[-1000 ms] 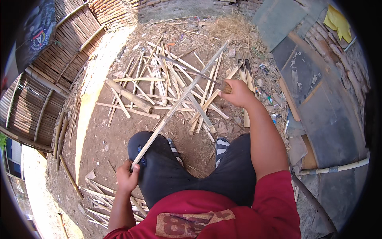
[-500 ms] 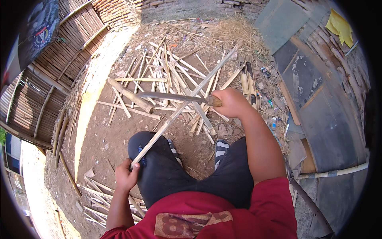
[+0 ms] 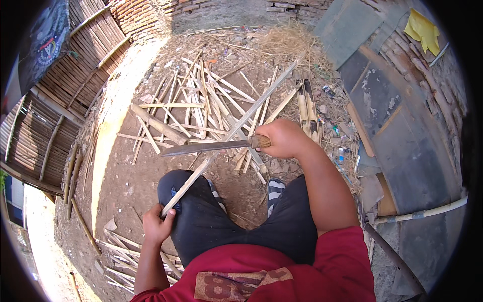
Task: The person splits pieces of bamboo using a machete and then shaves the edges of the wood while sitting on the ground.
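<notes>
My left hand (image 3: 158,221) is closed round the near end of a long split bamboo strip (image 3: 187,185), beside my left knee. The strip slants away to the far right, over the heap on the ground. In my right hand (image 3: 283,138) is a machete (image 3: 206,148), gripped by its wooden handle. Its dark blade points left and lies across the strip near its middle; whether the edge touches it I cannot tell. Beyond the blade a thick round bamboo piece (image 3: 160,125) rests on the ground, next to a loose heap of split strips (image 3: 206,100).
More strips (image 3: 126,254) lie in a bundle at my near left. Dark boards (image 3: 402,151) cover the right side, with a curved dark bar (image 3: 395,259) near them. Dry straw (image 3: 287,43) and litter lie farther off. A woven bamboo wall (image 3: 85,45) stands at the left.
The machete has come down toward me along the strip, my right hand moving nearer and slightly left. My left hand keeps its hold on the strip. The whole view has shifted slightly.
</notes>
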Demonstrator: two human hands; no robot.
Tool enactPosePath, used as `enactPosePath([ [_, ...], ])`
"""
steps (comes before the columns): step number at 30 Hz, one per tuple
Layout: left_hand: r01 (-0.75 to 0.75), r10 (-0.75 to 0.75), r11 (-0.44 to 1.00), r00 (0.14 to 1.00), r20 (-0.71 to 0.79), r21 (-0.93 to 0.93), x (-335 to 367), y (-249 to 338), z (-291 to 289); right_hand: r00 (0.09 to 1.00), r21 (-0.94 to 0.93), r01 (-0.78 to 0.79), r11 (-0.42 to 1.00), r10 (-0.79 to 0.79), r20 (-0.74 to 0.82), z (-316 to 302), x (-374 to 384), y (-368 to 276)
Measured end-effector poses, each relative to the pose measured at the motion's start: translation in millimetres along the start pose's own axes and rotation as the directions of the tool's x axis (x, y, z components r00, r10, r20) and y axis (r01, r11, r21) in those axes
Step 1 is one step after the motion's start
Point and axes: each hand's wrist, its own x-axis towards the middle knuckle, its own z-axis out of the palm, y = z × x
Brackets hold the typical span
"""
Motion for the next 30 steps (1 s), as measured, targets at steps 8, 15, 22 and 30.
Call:
enactPosePath([
  [8,-0.080,0.081,0.996,0.996,-0.030,0.045,3.9,-3.2,5.4,0.847,0.284,-0.267,0.921,0.365,-0.387,24.2,14.0,105.6],
  [15,-0.038,0.038,0.999,0.999,-0.008,0.006,3.3,-5.5,5.8,0.997,0.002,-0.004,1.000,0.004,-0.076,15.2,6.1,6.0],
  [22,-0.070,0.070,0.997,0.998,0.003,-0.034,3.1,-5.9,0.3,0.894,0.325,-0.273,0.905,0.364,-0.262,8.0,13.9,68.5],
  [30,-0.055,0.055,0.998,0.998,0.025,-0.016,6.8,-3.4,3.0,0.942,0.231,-0.211,0.950,0.261,-0.212,11.7,4.7,54.4],
])
